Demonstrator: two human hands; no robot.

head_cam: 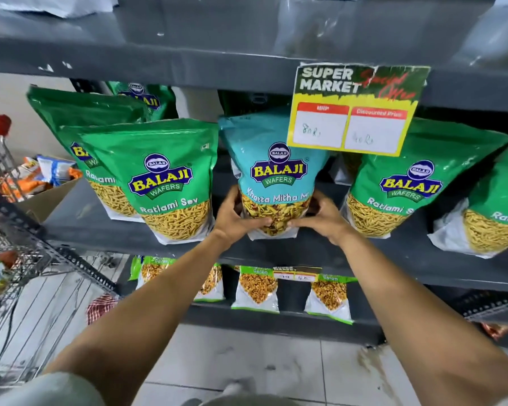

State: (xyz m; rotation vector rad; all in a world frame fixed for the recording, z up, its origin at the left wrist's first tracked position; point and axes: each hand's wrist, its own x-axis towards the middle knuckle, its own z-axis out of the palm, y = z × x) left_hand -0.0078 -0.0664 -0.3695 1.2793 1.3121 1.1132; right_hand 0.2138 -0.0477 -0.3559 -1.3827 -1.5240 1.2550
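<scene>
Grey shelf [106, 230] is lined with green Ratlami Sev bags [165, 183], and the teal Khatta Mitha bag [276, 171] stands upright between them under the yellow price tag [352, 112]. Left hand [235, 218] and right hand [320, 218] both have their grip clamped on that teal bag's lower corners, thumbs across the front.

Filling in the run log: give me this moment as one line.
left hand: grips blue pouch | right hand: grips blue pouch | blue pouch: upright on grey shelf
</scene>
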